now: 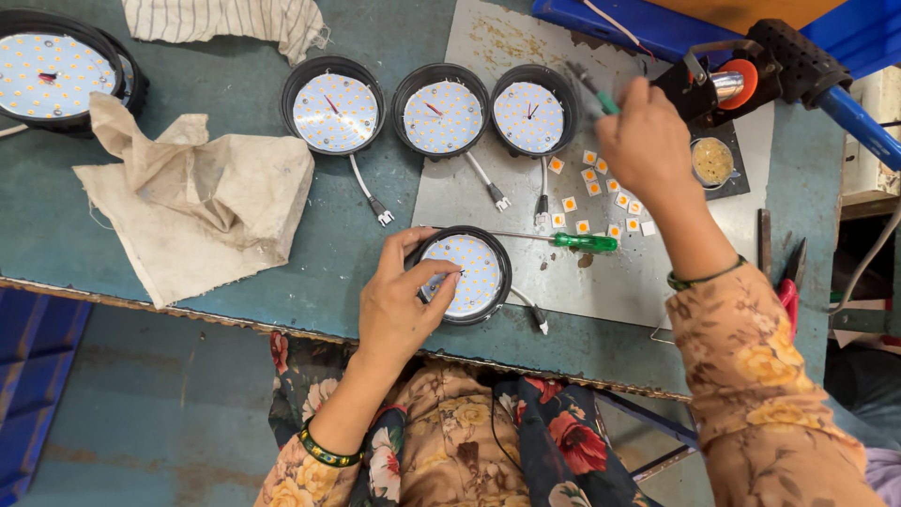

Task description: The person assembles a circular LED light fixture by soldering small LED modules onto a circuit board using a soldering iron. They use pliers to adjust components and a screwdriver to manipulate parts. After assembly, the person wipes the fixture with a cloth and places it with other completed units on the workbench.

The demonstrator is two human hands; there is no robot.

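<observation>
head camera looks straight down, close over the workbench [375,244].

A worn teal workbench [263,272] is filling most of the scene, its front edge chipping and fraying. A grey metal sheet [601,282] is lying across its right half. Below, a teal-grey floor [160,413] is showing stains and scuffs, with a blue crate [33,376] sitting at the left. Even, soft light is falling over everything, casting only faint shadows.
</observation>
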